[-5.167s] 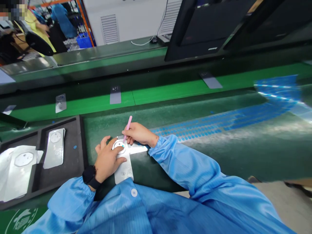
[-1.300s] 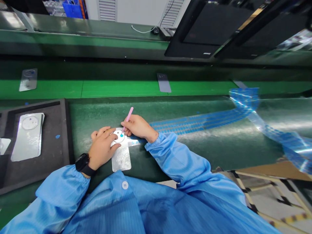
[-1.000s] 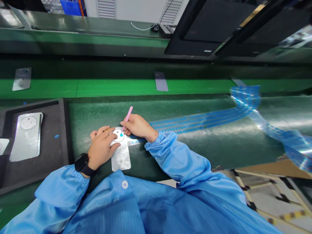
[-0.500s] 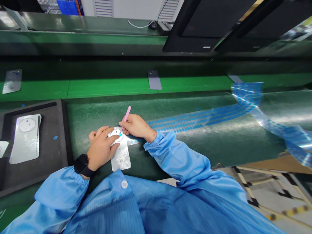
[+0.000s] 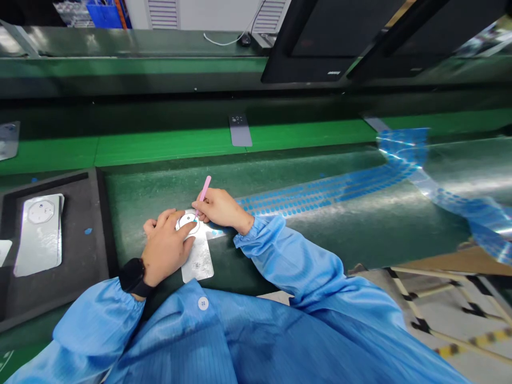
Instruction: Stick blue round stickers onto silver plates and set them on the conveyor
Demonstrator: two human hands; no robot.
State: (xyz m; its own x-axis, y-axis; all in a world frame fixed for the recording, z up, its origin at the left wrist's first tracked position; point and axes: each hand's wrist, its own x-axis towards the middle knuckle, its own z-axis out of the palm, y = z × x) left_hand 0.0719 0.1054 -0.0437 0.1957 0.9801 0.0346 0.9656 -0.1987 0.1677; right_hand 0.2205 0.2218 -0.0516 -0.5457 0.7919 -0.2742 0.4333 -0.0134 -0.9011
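Observation:
A silvery phone back cover (image 5: 198, 261) with a ring-shaped camera area lies on the dark green bench in front of me. My left hand (image 5: 166, 248) rests over its left side and holds it, thumb and forefinger on the face near the ring. In my right hand (image 5: 222, 207) are pink tweezers (image 5: 205, 186), pinched in the fingers, tips down at the ring. A small blue sticker (image 5: 195, 220) shows at the tips, partly covered by my left forefinger. Beside my right hand runs a clear strip with rows of blue round stickers (image 5: 296, 202), one end near the cover.
Left, a black tray (image 5: 90, 266) carries stacked silvery covers (image 5: 40, 234). Behind the bench, a green conveyor belt (image 5: 168, 144) bears a greyish-purple phone cover (image 5: 240, 130) and others. Black monitors (image 5: 304, 69) hang over the back right. The sticker sheet droops past the bench's right edge.
The covers on the belt have shifted left along with the belt seam. The view has moved slightly. Both hands keep nearly the same pose, and less of the blue sticker shows at the tweezer tips.

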